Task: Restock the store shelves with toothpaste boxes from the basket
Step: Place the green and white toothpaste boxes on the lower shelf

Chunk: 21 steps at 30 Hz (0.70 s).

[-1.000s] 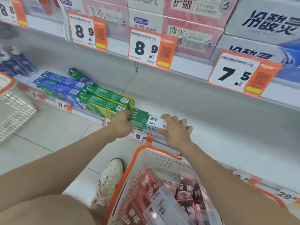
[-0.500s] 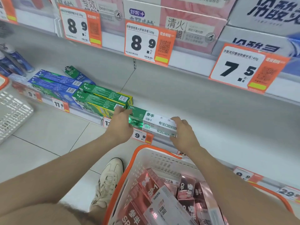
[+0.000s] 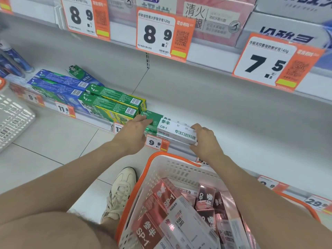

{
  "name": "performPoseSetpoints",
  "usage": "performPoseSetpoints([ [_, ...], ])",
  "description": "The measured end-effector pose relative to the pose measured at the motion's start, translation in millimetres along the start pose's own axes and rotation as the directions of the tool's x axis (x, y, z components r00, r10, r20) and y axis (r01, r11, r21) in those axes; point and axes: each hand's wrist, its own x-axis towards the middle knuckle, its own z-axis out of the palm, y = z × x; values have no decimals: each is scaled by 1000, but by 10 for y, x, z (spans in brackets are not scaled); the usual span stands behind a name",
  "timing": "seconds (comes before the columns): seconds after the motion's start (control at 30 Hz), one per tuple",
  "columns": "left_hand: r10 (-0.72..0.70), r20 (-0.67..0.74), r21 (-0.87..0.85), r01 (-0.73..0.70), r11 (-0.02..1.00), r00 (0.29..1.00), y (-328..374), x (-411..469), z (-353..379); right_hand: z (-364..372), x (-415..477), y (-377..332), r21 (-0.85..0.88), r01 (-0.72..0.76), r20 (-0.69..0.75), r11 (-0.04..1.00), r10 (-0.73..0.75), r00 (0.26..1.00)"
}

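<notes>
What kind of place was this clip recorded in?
Most likely a retail store's toothpaste aisle: orange price tags, toothpaste boxes lined up on the shelf, and a basket holding more.

Green-white toothpaste box (image 3: 172, 128) lies on shelf (image 3: 233, 123); pink boxes (image 3: 165, 193) fill basket (image 3: 172, 155).
</notes>
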Motion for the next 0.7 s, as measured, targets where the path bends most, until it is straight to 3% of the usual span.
performPoseSetpoints([
  [0.43, 12, -23, -44, -13, 999, 1000, -24, -42, -12, 36, -50, -4, 71, -22, -79, 997, 28, 996],
  [0.7, -14, -13, -13, 14, 1000, 1000, -42, -62, 1, -12, -52, 16, 81, -1, -39, 997, 5, 999],
])
